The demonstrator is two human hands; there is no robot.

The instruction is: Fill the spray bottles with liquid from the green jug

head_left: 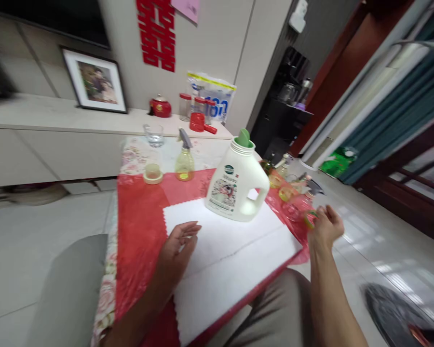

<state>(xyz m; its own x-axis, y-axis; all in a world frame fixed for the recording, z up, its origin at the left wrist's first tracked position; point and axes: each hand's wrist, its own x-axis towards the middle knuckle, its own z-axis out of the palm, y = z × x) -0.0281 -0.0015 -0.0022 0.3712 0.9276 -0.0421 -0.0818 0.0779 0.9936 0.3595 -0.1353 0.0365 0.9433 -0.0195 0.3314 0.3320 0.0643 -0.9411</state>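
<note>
A white detergent jug (235, 180) stands upright on a white foam sheet (235, 260); its mouth is uncapped, with a green pouring spout inside. My left hand (181, 246) hovers over the sheet's left part, its fingers loosely curved and apart from the thumb, holding nothing. Off the table's right edge, my right hand (325, 222) is raised with curled fingers. Right beside it is a small round yellow-green and red thing (311, 219); whether the hand grips it I cannot tell. Behind the jug's left side are a spray bottle (184, 161) and a cream-coloured cap (153, 174).
Several small bottles (292, 205) crowd the table's right edge. Red plastic (139, 226) covers the floral tablecloth (106, 284). A clear glass (154, 135) stands at the back left. Jars, a red pot (160, 106) and a picture frame (94, 82) line the cabinet behind.
</note>
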